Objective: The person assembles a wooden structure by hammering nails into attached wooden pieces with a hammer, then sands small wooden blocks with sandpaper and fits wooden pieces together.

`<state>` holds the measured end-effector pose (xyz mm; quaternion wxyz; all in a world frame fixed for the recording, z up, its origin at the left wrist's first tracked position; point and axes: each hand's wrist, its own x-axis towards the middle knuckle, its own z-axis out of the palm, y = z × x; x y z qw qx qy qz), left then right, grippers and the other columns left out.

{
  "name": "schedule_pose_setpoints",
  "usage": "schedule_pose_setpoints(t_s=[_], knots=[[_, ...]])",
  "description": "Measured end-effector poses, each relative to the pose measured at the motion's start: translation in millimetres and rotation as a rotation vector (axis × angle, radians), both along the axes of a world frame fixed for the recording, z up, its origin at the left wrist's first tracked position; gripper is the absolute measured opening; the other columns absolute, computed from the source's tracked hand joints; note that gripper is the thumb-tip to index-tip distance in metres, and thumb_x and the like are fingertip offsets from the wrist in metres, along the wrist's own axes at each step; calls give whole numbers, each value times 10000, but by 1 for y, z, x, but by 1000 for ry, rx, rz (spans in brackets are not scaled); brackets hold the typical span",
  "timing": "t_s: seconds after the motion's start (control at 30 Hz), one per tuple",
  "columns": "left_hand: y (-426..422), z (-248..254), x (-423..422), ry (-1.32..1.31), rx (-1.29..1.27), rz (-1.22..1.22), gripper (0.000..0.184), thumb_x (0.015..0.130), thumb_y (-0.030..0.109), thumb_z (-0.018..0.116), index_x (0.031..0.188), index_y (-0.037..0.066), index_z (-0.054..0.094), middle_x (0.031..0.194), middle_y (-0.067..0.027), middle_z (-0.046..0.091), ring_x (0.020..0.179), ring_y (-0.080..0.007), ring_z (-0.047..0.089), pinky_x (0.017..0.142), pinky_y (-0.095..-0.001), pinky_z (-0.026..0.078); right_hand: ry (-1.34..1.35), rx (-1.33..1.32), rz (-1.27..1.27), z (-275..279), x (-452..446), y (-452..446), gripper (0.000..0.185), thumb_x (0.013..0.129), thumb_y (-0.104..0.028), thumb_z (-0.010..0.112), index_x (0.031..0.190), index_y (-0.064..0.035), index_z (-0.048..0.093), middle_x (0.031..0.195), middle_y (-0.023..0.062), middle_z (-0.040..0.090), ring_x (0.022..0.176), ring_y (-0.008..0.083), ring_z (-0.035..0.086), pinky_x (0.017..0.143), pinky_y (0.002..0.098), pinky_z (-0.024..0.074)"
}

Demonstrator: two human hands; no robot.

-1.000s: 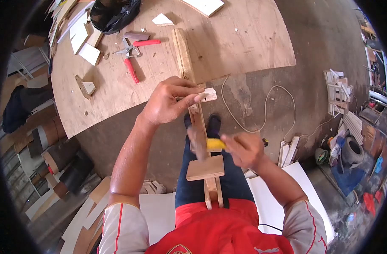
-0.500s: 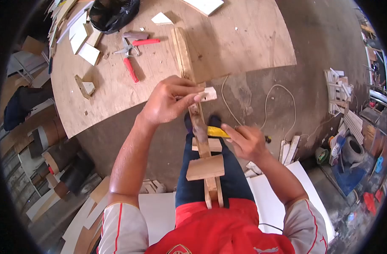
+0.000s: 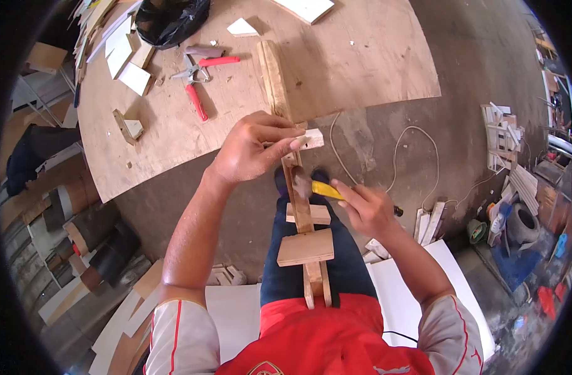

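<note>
My left hand [image 3: 251, 148] pinches a small pale wood block [image 3: 312, 139] between thumb and fingers, on or just over a long wooden bar [image 3: 273, 81]. The bar runs from the table down to my lap. In my right hand [image 3: 368, 209] is a hammer [image 3: 326, 190] with a yellow handle, its fingers wrapped round the grip. The greyish hammer head is over the bar, a little nearer to me than the block; whether it touches the bar I cannot tell. Closer to my body, a flat wood piece [image 3: 306, 248] and a smaller one [image 3: 317, 214] lie across the bar.
On the plywood table [image 3: 373, 69] are red-handled pliers [image 3: 198, 103], a black plastic bag [image 3: 172, 25], a small wood piece with a white block [image 3: 128, 128] and several white offcuts [image 3: 134, 79]. A cord [image 3: 417, 127] lies on the floor. Stacked wood frames [image 3: 501, 137] stand at right.
The hammer has shifted slightly to the right and its head has turned at an angle over the bar. My left hand keeps its pinch on the wood block.
</note>
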<state>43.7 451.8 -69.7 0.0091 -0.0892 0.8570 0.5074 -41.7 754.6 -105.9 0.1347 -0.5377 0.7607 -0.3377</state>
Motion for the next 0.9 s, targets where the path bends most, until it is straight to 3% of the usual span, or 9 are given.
schedule_pose_setpoints(t_s=[0.13,0.27,0.37,0.47,0.53,0.6,0.67,0.73,0.9], knots=[[0,-5,0,-8,-20,-10,256,919,168,758,1123,15,784,1051,-182,755,975,-281,699,854,-393,550,-8,-222,88,12,0,2,534,804,-147,753,1334,-135,688,687,35,532,566,212,564,502,367,462],[1,0,-1,-7,-13,-3,242,920,159,759,1111,13,785,1044,-180,756,968,-275,699,853,-381,549,12,43,7,8,-3,-3,490,849,-138,728,1336,-104,685,675,37,525,568,226,568,513,380,471],[7,2,3,-32,52,98,280,925,203,755,1097,-17,776,1068,-175,750,970,-245,695,875,-370,543,-58,-92,-36,3,-5,16,453,880,-123,710,1318,-15,669,729,80,593,589,248,595,530,374,475],[17,-14,24,67,215,359,375,924,266,745,1159,-26,745,1128,-159,734,977,-218,682,880,-361,539,-139,-175,-131,-9,-2,42,426,909,-99,685,1312,37,652,816,144,658,614,279,618,558,381,481],[39,-43,52,185,339,693,538,911,333,741,1286,-39,635,1236,-140,669,1125,-216,624,974,-382,495,-160,-173,-231,-13,3,55,410,926,-87,669,1314,43,648,841,162,672,629,292,627,572,389,487],[70,-57,75,261,350,967,637,913,348,742,1378,-38,541,1262,-139,639,1205,-227,587,1031,-395,462,-188,-139,-279,-13,6,66,408,945,-85,657,1327,54,635,986,220,715,782,344,702,690,405,540],[106,-70,92,54,502,945,754,913,378,747,1455,-19,405,1254,-147,612,1285,-241,534,1097,-420,407,-177,-119,-308,-15,8,74,409,953,-88,655,1333,59,629,1063,239,724,871,363,728,762,412,560],[131,-73,99,-147,738,745,826,918,412,748,1497,12,315,1228,-161,618,1224,-264,589,1064,-443,455,-197,-97,-336,-14,13,79,410,956,-89,657,1336,63,625,1110,240,723,927,371,731,809,414,561],[139,-73,95,-427,984,623,630,1006,373,681,1395,-7,363,1135,-156,624,980,-241,696,894,-393,577,-193,-77,-340,-11,22,87,414,959,-80,658,1346,62,619,1148,232,722,951,369,731,832,408,563]])
